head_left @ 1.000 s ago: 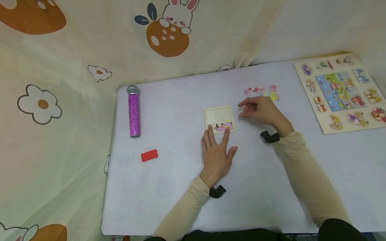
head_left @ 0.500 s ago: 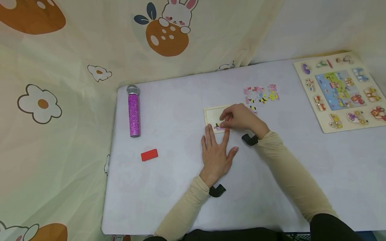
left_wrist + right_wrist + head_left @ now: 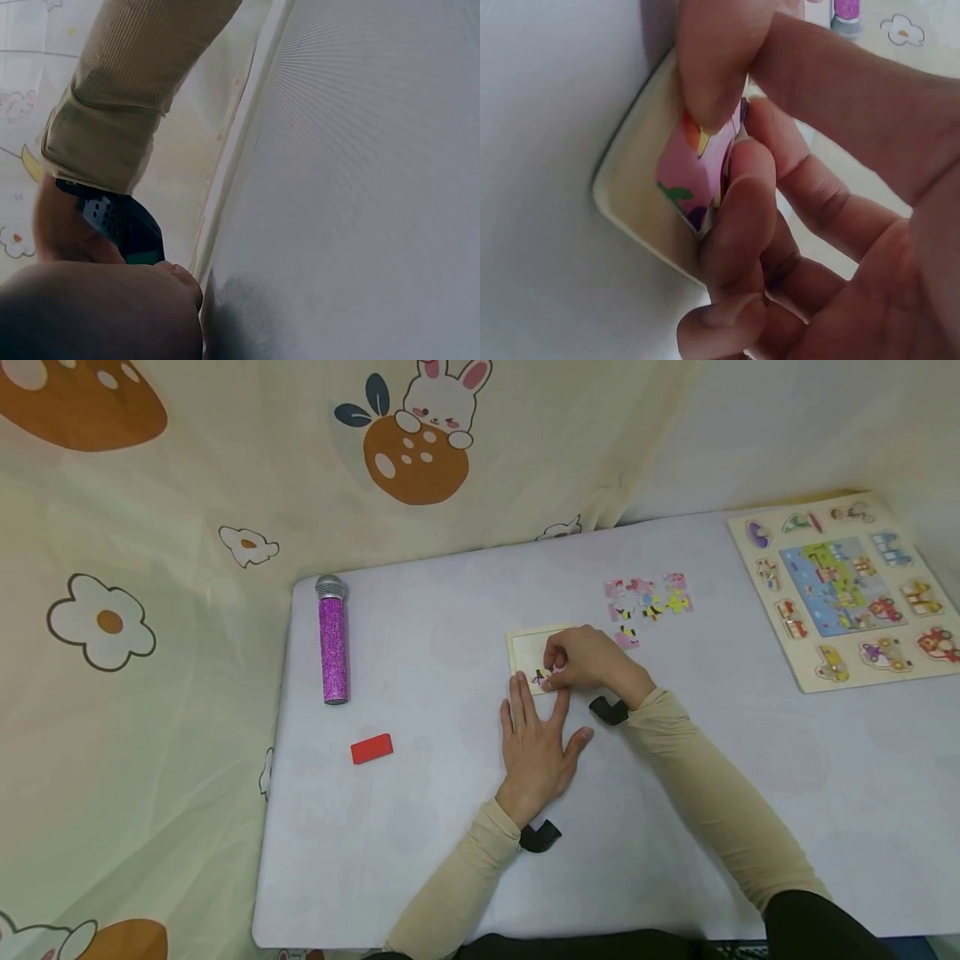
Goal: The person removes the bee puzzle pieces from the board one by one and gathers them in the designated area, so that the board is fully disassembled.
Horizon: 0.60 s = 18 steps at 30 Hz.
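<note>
A small square puzzle tray (image 3: pixel 525 647) lies on the white table, with pink puzzle pieces along its near side. My left hand (image 3: pixel 536 756) rests with straight, spread fingers at the tray's near edge. My right hand (image 3: pixel 596 662) is bent over the tray's right part and pinches a puzzle piece. In the right wrist view, a pink puzzle piece (image 3: pixel 690 165) shows in the tray's corner under the fingertips, which partly hide it. Right of the tray lie several loose puzzle pieces (image 3: pixel 648 597). The left wrist view shows no tray or pieces.
A large wooden puzzle board (image 3: pixel 813 672) lies at the far right. Toward the left stand out a purple glittery microphone (image 3: pixel 333 647) and a red block (image 3: pixel 372 748). A patterned cloth (image 3: pixel 187 735) hangs behind and left of the table.
My right hand has moved left from beside the loose pieces to the tray, then slightly lower over its near right part. The left hand has stayed in place.
</note>
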Each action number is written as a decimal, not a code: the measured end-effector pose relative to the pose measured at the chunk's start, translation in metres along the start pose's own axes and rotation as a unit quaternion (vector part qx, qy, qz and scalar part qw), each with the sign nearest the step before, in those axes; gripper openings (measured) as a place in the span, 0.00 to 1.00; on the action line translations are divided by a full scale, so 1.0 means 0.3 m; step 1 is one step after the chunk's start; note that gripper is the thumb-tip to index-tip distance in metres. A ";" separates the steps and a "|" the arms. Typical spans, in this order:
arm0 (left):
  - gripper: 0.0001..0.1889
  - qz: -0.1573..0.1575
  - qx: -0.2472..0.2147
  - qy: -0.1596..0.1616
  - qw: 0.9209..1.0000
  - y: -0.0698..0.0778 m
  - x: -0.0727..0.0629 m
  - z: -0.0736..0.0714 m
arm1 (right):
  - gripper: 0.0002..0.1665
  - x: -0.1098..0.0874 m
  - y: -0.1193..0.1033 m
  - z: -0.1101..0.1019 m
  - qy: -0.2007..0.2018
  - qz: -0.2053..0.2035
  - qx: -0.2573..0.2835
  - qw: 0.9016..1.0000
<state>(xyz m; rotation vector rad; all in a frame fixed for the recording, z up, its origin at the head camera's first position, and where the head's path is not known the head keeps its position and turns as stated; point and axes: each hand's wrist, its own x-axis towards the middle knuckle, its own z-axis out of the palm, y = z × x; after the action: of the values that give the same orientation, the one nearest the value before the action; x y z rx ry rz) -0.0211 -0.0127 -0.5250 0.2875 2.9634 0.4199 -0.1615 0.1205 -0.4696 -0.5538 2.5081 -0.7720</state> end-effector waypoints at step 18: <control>0.40 -0.001 -0.008 0.008 1.000 -0.001 0.000 0.004 | 0.09 0.001 0.029 0.005 0.035 -0.055 0.049 0.997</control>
<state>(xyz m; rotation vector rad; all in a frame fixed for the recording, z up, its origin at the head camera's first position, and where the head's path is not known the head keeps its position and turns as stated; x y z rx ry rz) -0.0211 -0.0126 -0.5261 0.2819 2.9743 0.4479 -0.1630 0.1264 -0.4760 -0.6442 2.5039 -0.9669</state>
